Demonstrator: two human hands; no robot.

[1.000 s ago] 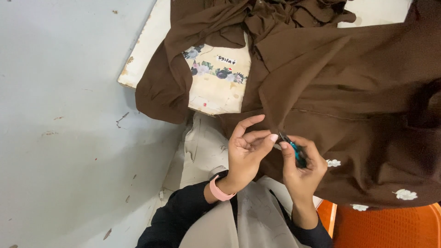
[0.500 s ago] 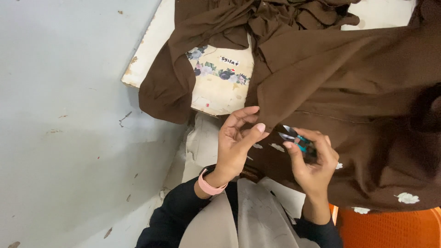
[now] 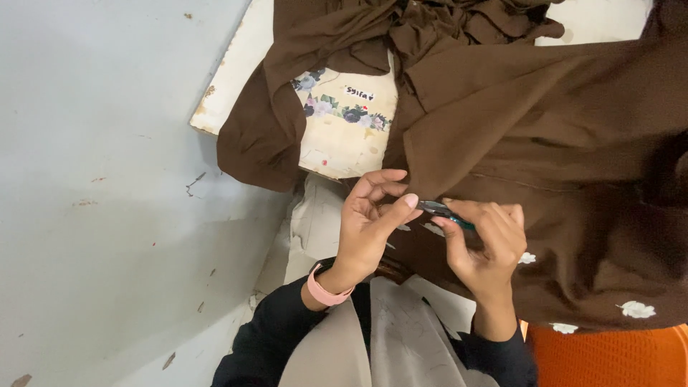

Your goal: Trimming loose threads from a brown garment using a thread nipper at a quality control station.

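A large dark brown cloth [image 3: 545,143] with small white flowers near its hem lies heaped over a white table. My left hand [image 3: 369,226], with a pink band on the wrist, has thumb and forefinger pinched together at the cloth's folded edge. My right hand [image 3: 487,247] grips a small teal-handled thread snipper [image 3: 444,212], its metal tip pointing left towards my left thumb. The two hands are almost touching over the cloth's lower edge.
The white table [image 3: 236,79] has a worn, chipped edge and a flower-printed sticker panel [image 3: 344,125] showing between folds. A grey floor [image 3: 93,193] fills the left. An orange seat [image 3: 609,358] shows at the bottom right. Beige cloth covers my lap.
My left hand let go of the cloth edge, spread, then pinched its fingers again. My right hand shifted slightly right and back, still holding the snipper.
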